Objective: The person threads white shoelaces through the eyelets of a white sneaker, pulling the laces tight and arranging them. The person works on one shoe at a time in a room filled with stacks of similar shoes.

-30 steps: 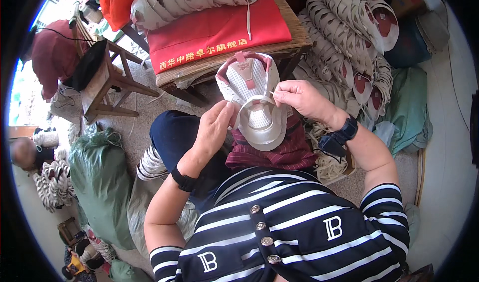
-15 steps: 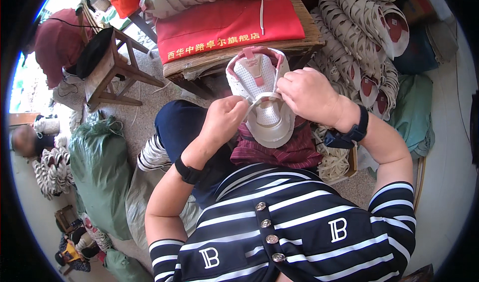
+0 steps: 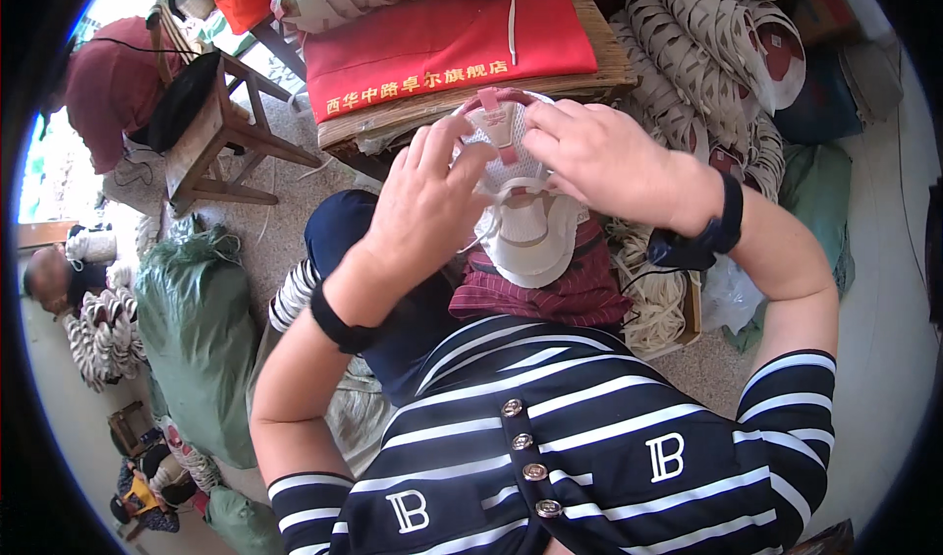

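A white sneaker (image 3: 530, 255) with a pink collar lining and a mesh tongue (image 3: 503, 142) rests on maroon striped cloth (image 3: 550, 295) over my lap, its toe toward me. My left hand (image 3: 432, 192) is bent around the sneaker's left side near the collar, thumb toward the tongue. On the opposite side, my right hand (image 3: 599, 157) has its fingers curled over the sneaker's edge by the collar. A white lace crosses low on the tongue, and a loose piece shows below my left hand. My fingers hide most of the sneaker's sides.
Ahead stands a wooden table (image 3: 619, 39) with a red cloth bag (image 3: 442, 49) and a stack of shoe pieces. Bundled shoe pieces (image 3: 688, 54) are piled at right above a box of pale laces (image 3: 658, 305). A wooden stool (image 3: 236, 133) and green sack (image 3: 196, 339) stand left.
Both hands have moved from the lace at mid-tongue up along the sneaker's sides toward the collar. My left fingers have spread from a pinch.
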